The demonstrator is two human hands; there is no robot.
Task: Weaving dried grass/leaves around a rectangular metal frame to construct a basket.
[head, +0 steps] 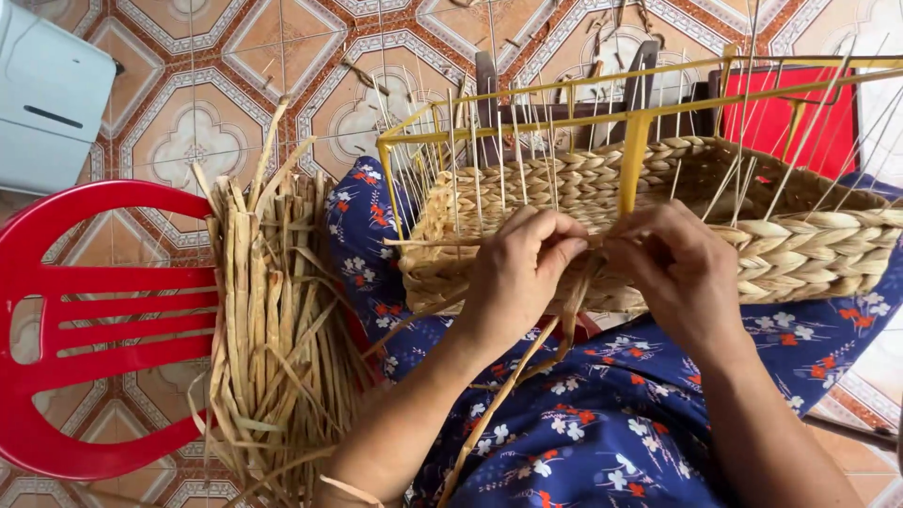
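Two hands work at the near wall of one half-woven basket that rests on the person's lap inside one yellow wire frame: the left hand has its fingers closed together, pinching a flat straw strand against the weave, and the right hand is curled shut on the same strand just beside it. One bundle of dried straw lies on one red plastic chair to the left, near the floral-clad lap, and one white box sits on the patterned tile floor beyond.
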